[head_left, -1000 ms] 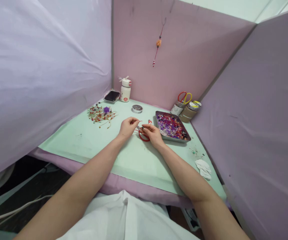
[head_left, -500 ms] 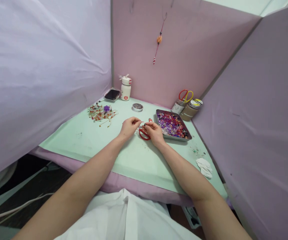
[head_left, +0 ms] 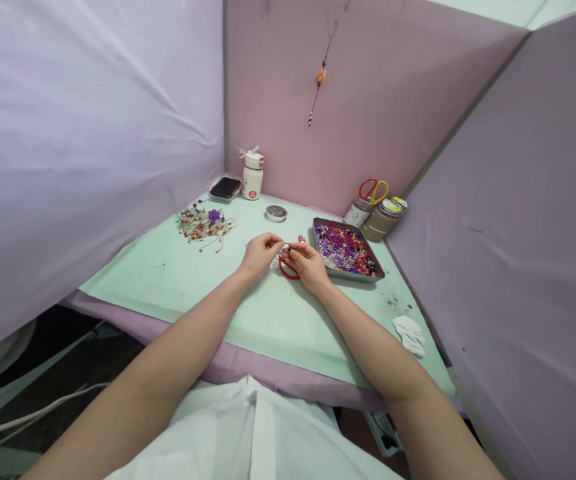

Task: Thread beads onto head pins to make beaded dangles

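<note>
Both my hands meet over the middle of the pale green table. My left hand pinches a thin red cord between thumb and fingertips. Opposite it, my right hand has thumb and finger closed on a small dark bead, close to the cord's end. Whether the cord runs through the bead is too small to tell. Beneath the hands lie red-handled scissors, partly covered by my right hand. A small red-and-white piece shows just behind my right fingers.
Right of my hands sits a metal tray of purple, red and dark beads. A round tin stands behind. Beaded strands lie left, near a bottle and phone. Jars and a white cloth are right.
The red cord's tip, which stood free between my hands, is now closer to the dark bead in my right fingers. Otherwise the view has only shifted slightly.
</note>
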